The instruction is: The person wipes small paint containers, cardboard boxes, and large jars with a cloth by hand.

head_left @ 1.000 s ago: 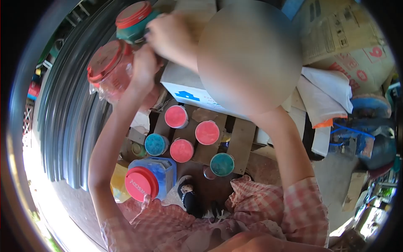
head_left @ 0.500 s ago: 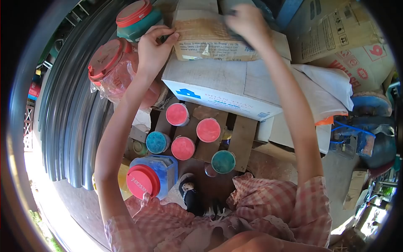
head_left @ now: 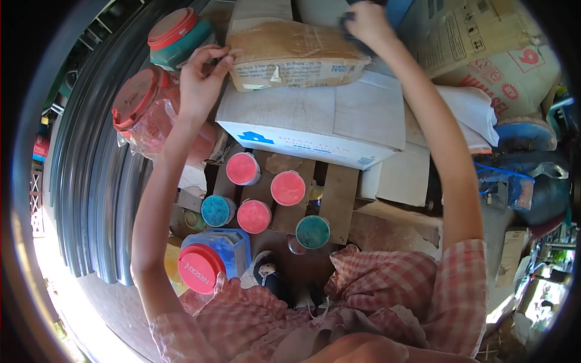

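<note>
A small brown cardboard box (head_left: 296,71) with printing on its side rests on top of a larger white carton (head_left: 284,121). My left hand (head_left: 203,78) pinches the small box's left end, thumb and fingers at the edge of the shiny brown surface that looks like packing tape (head_left: 284,39). Past the box's far right corner, my right hand (head_left: 370,27) is closed around a dark object (head_left: 348,29), blurred by motion; I cannot tell what it is.
Left of the boxes stand red-lidded jars (head_left: 134,100) and a bundle of grey pipes (head_left: 91,181). Below are several small tubs with pink (head_left: 288,188) or green-blue contents on wooden slats, and a blue jar (head_left: 239,248) with a red lid. More cartons (head_left: 472,48) lie at the upper right.
My right hand has moved right and away, past the small box's corner, with the dark object. My left hand stays at the box's left end. The whole view has shifted slightly.
</note>
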`<act>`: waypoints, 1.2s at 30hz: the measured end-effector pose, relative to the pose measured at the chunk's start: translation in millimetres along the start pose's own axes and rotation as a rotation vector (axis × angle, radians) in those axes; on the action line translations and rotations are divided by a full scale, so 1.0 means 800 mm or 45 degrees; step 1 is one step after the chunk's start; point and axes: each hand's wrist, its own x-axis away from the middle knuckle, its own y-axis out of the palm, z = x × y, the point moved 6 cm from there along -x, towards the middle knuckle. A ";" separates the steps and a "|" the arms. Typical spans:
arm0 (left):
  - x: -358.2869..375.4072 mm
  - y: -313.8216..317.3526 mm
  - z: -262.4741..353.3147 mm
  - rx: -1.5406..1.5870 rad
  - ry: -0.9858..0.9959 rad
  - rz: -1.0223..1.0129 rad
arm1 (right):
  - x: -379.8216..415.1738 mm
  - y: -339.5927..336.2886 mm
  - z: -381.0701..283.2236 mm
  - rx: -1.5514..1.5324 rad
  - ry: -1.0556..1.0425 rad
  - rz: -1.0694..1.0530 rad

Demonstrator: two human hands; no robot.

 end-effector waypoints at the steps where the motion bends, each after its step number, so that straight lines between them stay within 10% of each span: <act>1: -0.001 -0.002 0.003 -0.066 0.023 -0.001 | 0.002 -0.004 0.017 0.034 -0.029 0.029; 4: 0.004 -0.003 0.014 -0.161 0.134 0.006 | 0.051 0.007 0.083 -0.218 0.024 -0.328; 10: 0.003 -0.003 0.034 -0.460 0.175 0.042 | 0.077 -0.078 0.082 -0.509 0.259 0.180; 14: -0.007 0.004 0.052 -0.642 0.195 0.058 | 0.013 -0.078 -0.016 -1.040 -0.090 -0.218; 16: -0.008 0.014 0.046 -0.550 0.139 0.092 | 0.008 -0.016 -0.050 -0.561 -0.695 -0.309; 18: -0.005 0.021 0.025 -0.357 -0.076 0.073 | -0.022 0.025 -0.031 -0.887 -0.168 -0.680; 22: -0.003 0.022 0.028 -0.233 0.042 0.146 | -0.098 0.116 -0.009 -0.350 -0.606 -0.459; 25: 0.000 0.021 0.025 -0.188 0.095 0.202 | -0.152 0.169 0.012 -0.069 -0.263 -0.383; 29: 0.000 0.020 0.019 -0.184 0.055 0.207 | -0.102 0.123 -0.002 -0.620 -0.105 -0.779; 31: 0.004 0.023 0.016 -0.115 0.021 0.210 | -0.052 0.053 -0.030 -0.686 -0.553 -0.761; 32: 0.002 0.023 0.015 -0.093 0.025 0.214 | -0.037 0.027 -0.035 -0.602 -0.242 -0.872; 36: 0.003 0.027 -0.001 -0.004 -0.091 0.185 | -0.052 0.058 0.002 -0.601 -0.423 -0.642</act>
